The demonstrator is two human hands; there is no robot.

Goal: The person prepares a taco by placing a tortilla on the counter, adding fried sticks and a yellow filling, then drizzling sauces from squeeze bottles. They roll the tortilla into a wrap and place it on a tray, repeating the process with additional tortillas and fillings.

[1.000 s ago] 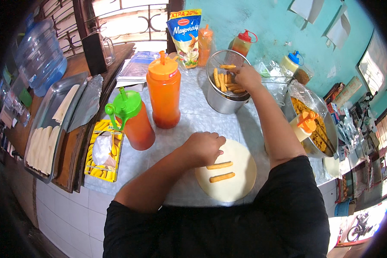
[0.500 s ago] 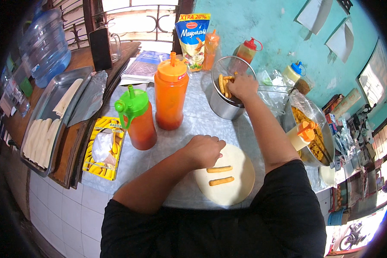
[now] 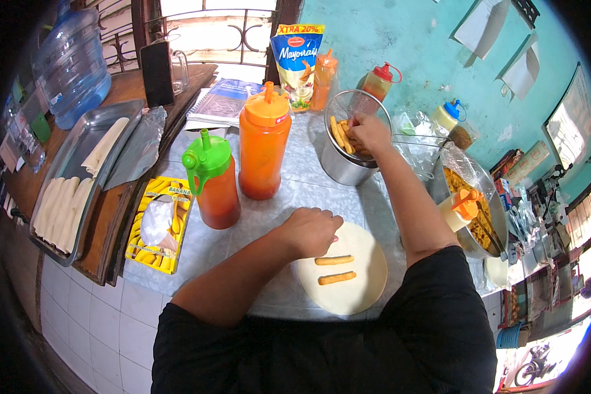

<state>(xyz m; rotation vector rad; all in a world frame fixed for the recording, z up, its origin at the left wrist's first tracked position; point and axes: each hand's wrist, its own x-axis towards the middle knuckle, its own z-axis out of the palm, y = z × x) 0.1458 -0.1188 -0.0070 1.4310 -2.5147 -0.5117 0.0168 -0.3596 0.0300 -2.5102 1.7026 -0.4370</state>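
My right hand (image 3: pixel 372 136) reaches into a wire strainer (image 3: pixel 361 100) resting on a steel pot (image 3: pixel 343 169), its fingers closed among golden fried sticks (image 3: pixel 338 133). How many sticks it grips is hidden. Over the upper left edge of a round, pale flatbread (image 3: pixel 361 246), my left hand (image 3: pixel 312 231) is held with curled fingers; whatever is in them, if anything, cannot be seen. On the flatbread lie an upper fried stick (image 3: pixel 334 261) and a lower fried stick (image 3: pixel 337 278), nearly parallel and apart.
Left of my hands stand a green-capped sauce bottle (image 3: pixel 218 194), an orange-capped bottle (image 3: pixel 262 154) and a yellow box (image 3: pixel 157 246). A metal tray (image 3: pixel 79 253) holds rolled flatbreads. At right, a steel bowl (image 3: pixel 502 220) of yellow filling has a squeeze bottle (image 3: pixel 454 211) by it. A mayonnaise pouch (image 3: pixel 295 65) stands behind.
My right hand has shifted slightly up and left within the strainer, and the sticks there have moved a little. My left hand and the two sticks on the flatbread keep their places.
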